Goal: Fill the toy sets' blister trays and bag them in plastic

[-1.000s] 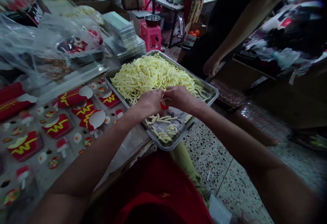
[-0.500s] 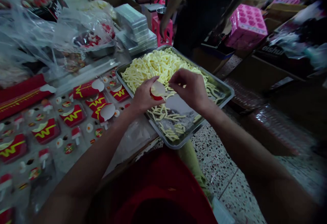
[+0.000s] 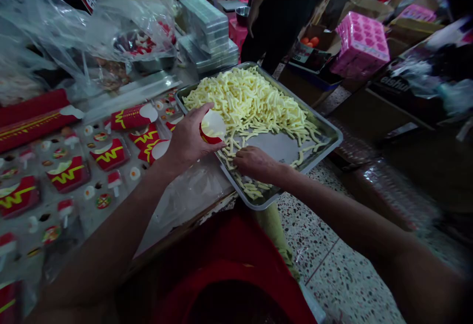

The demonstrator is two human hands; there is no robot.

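My left hand [image 3: 186,139] grips a small red french fry carton [image 3: 214,126], its pale inside turned toward me. A few yellow pieces seem to lie inside it. My right hand [image 3: 256,162] is low over the near part of a metal tray [image 3: 321,151], fingers curled down among loose pale yellow fry-shaped sticks [image 3: 253,188]. Its fingertips are hidden, so what they hold cannot be seen. A large heap of the same sticks [image 3: 247,92] fills the far side of the tray.
Left of the tray, packed red cartons [image 3: 66,174] and small toy-like food pieces lie on the table. Clear boxes [image 3: 207,23] and a plastic-covered bowl [image 3: 144,48] stand behind. A person in dark clothes [image 3: 284,14] stands beyond the tray. Pink packs [image 3: 362,43] and boxes are at right.
My right hand has moved from beside the carton's opening down to the loose sticks at the tray's near side. My left hand still holds the carton, slightly further left. The view has shifted a little.
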